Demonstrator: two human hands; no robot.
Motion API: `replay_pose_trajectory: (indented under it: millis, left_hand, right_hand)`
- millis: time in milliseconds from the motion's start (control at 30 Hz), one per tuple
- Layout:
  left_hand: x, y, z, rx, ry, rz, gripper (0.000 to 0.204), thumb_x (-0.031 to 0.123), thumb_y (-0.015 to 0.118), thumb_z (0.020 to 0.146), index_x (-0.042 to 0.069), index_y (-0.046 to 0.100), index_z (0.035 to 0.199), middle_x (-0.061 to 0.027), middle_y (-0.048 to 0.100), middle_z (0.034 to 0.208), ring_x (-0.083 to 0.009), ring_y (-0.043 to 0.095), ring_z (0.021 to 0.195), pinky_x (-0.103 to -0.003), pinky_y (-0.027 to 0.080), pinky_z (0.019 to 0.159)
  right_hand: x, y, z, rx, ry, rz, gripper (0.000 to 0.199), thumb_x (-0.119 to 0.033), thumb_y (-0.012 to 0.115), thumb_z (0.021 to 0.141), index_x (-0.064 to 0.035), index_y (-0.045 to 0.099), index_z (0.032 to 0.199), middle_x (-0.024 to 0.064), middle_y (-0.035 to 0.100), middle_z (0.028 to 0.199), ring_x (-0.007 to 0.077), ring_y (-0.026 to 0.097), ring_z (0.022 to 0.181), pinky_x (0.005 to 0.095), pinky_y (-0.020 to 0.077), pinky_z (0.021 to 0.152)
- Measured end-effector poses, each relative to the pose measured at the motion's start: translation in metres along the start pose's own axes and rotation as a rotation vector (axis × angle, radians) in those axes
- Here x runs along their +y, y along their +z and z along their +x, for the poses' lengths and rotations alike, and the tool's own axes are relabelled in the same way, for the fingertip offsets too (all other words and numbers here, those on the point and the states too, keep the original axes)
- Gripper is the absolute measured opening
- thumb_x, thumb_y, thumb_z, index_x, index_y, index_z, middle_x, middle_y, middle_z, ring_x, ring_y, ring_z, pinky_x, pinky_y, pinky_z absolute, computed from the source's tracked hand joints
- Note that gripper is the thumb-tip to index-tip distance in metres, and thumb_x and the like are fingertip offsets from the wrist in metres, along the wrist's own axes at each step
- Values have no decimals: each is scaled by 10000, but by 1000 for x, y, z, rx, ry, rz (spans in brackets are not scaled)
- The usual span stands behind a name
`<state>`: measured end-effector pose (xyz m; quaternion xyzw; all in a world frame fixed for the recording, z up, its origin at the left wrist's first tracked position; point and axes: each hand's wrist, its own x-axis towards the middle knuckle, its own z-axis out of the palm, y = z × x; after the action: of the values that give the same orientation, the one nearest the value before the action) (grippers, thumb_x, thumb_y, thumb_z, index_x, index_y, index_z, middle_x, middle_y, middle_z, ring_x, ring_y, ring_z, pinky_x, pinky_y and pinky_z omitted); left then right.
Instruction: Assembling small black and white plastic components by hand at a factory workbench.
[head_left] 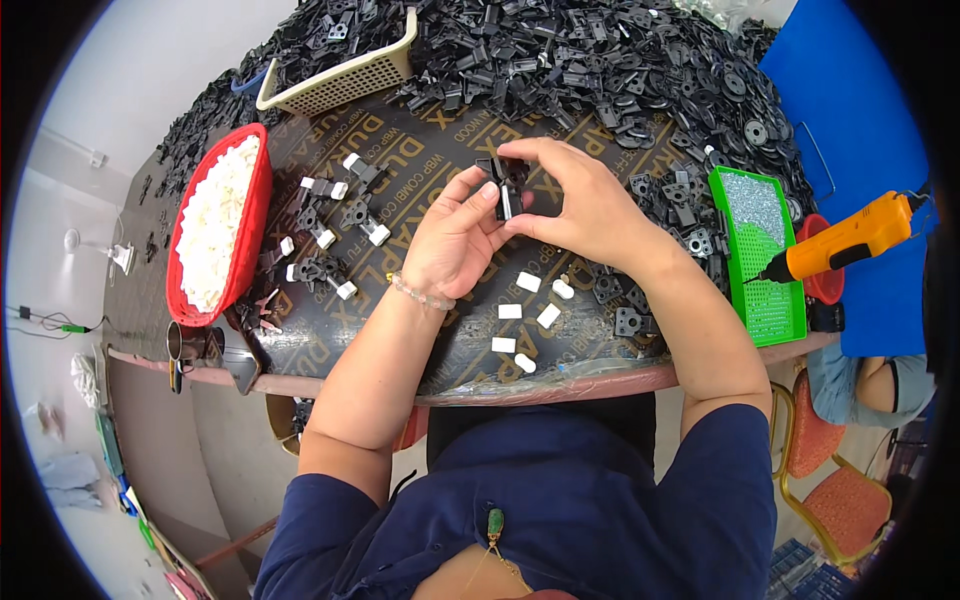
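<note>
The left hand (450, 243) and the right hand (597, 212) pinch one black part (511, 192) between their fingers (535, 150), above the table (440, 135), where small white pieces (510, 312) lie.

The left hand (452, 228) and right hand (590, 205) hold a small black part (511, 190) between them above the table (400, 135). White pieces (510, 312) lie loose on the near side. To the left stands a red basket (250, 235) full of white bits (212, 235); to the right, an orange screwdriver (845, 240) points over a green tray (772, 305) holding silvery screws (755, 198). A black heap (560, 60) covers the far side.
</note>
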<state>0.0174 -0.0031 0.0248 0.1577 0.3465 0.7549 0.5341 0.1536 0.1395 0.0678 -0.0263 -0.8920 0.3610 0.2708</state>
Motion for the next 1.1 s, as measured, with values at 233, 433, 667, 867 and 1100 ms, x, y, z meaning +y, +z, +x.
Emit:
replay_pose_trajectory:
  millis: [233,433,667,867,1100]
  left_hand:
    - [-4,-2,1,-26,35,-14,332,129,633,980,28,561,1287,-91,658,1175,-222,654,1109,-346,572,903]
    - [-1,15,-8,-114,73,199,357,53,614,976,-32,553,1318,-90,671,1163,-156,646,1083,-295,554,900]
    - [-2,6,-7,28,254,869,229,65,677,939,-35,632,1140,-50,719,909,-61,650,817,-225,520,693]
    - [7,11,-17,27,403,1105,201,86,719,905,-35,650,1051,-56,716,850,-72,657,759,-233,512,632]
    - [11,12,-15,80,339,928,180,86,684,931,-41,643,1053,-60,712,853,-94,649,703,-236,516,625]
  right_hand:
    - [5,9,0,93,-179,-217,657,-215,858,685,-27,615,1266,152,652,1244,333,593,1202,419,468,1033]
    - [-5,-4,0,36,-114,-211,617,-218,830,737,-26,614,1283,149,660,1236,314,597,1198,410,458,1031]
    - [13,-9,3,-66,249,267,328,-148,731,891,14,653,1165,34,672,1023,112,608,947,281,496,858]
    - [9,-7,1,-109,352,566,256,-117,745,884,9,661,1090,11,658,978,70,589,899,242,485,802]
    - [14,-1,-4,-192,455,490,428,-289,811,828,10,658,1093,50,681,843,108,616,782,274,488,709]
